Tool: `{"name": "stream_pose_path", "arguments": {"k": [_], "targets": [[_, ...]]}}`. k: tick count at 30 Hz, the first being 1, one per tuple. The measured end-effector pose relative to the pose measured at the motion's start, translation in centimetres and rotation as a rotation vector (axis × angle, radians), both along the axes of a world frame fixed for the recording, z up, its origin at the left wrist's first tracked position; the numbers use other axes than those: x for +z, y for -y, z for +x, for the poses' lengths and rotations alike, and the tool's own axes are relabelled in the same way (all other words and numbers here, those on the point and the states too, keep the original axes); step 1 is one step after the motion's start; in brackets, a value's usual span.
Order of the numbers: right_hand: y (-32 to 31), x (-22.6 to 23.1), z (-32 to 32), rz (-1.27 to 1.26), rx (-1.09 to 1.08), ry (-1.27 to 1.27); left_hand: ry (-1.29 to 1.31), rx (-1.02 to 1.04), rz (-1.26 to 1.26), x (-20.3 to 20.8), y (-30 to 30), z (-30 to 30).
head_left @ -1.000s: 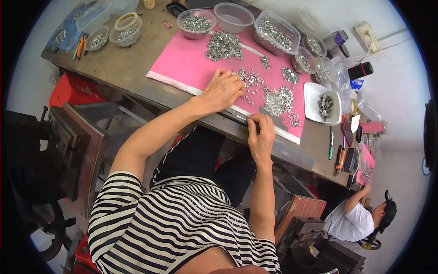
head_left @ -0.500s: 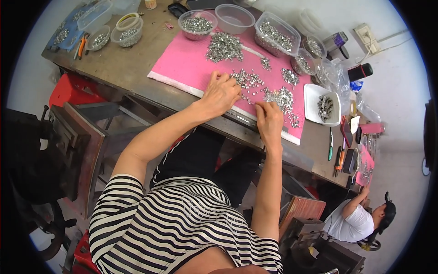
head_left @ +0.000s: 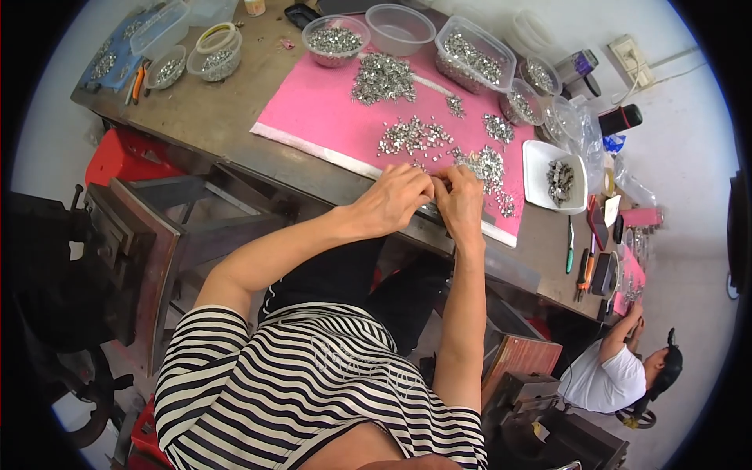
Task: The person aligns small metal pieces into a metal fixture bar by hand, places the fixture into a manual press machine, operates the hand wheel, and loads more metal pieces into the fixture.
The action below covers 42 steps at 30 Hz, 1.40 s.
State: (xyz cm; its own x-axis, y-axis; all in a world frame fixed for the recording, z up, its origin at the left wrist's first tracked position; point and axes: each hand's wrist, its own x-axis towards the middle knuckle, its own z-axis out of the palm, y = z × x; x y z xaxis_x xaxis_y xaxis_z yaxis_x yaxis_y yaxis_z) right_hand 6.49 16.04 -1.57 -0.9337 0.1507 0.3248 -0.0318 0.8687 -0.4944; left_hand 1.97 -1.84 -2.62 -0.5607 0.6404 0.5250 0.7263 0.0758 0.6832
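Observation:
My left hand (head_left: pixel 398 199) and my right hand (head_left: pixel 460 200) meet at the front edge of the pink cloth (head_left: pixel 317 102). Both are closed, fingertips pinched together and almost touching; whatever they hold is too small and too covered to make out. Just beyond them lies a loose scatter of small silver metal pieces (head_left: pixel 413 135). A denser heap of silver pieces (head_left: pixel 480 168) is beside my right fingers. Farther back sits a large pile of the same kind of pieces (head_left: pixel 383 79).
Clear tubs of metal pieces (head_left: pixel 335 41) line the back, beside an unfilled round tub (head_left: pixel 400 31). A white square dish (head_left: pixel 535 188) stands right, near orange-handled pliers (head_left: pixel 583 274). Another person (head_left: pixel 619 368) sits at the far right. A red stool (head_left: pixel 117 160) is at left.
My left hand has come back from the scattered pieces, toward me and right, to meet my right hand. The right hand has barely moved.

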Motion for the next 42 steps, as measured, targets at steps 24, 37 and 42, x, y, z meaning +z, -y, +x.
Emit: {"name": "stream_pose_path", "arguments": {"k": [24,37,42], "targets": [[3.0,-0.4,6.2,-0.357,-0.037,-0.222,-0.319,0.082,0.012,-1.1,0.7,1.3],[3.1,-0.3,6.0,0.044,0.004,-0.313,-0.239,0.147,0.038,-1.4,1.1,2.1],[2.8,-0.8,6.2,-0.003,-0.001,-0.296,-0.221,0.148,0.031,-1.8,1.0,2.1]]}}
